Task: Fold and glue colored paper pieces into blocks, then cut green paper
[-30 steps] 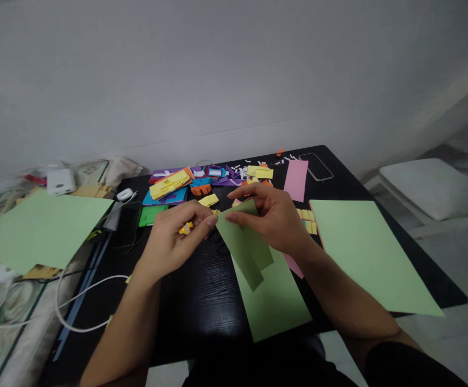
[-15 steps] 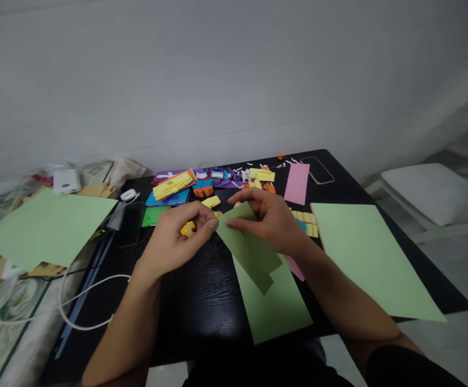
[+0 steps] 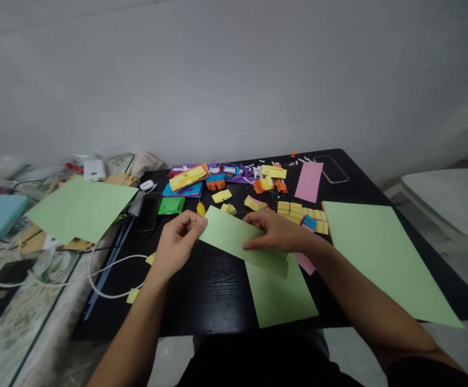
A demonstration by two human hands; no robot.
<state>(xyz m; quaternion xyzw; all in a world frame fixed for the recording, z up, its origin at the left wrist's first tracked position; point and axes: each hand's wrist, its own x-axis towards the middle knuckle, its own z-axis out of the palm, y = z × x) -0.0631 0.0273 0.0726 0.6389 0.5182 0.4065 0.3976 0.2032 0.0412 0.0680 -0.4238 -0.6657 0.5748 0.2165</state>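
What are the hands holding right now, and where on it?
A light green paper strip, held between both hands. The left hand pinches its upper left end; the right hand grips its far edge near the middle.

Soft, dim, even indoor light with faint shadows, no glare; wide-angle bending at the edges, and the left clutter looks perhaps slightly motion-blurred.

Both hands [image 3: 177, 242] [image 3: 278, 232] pinch a green strip [image 3: 237, 239] above black table [image 3: 201, 290]
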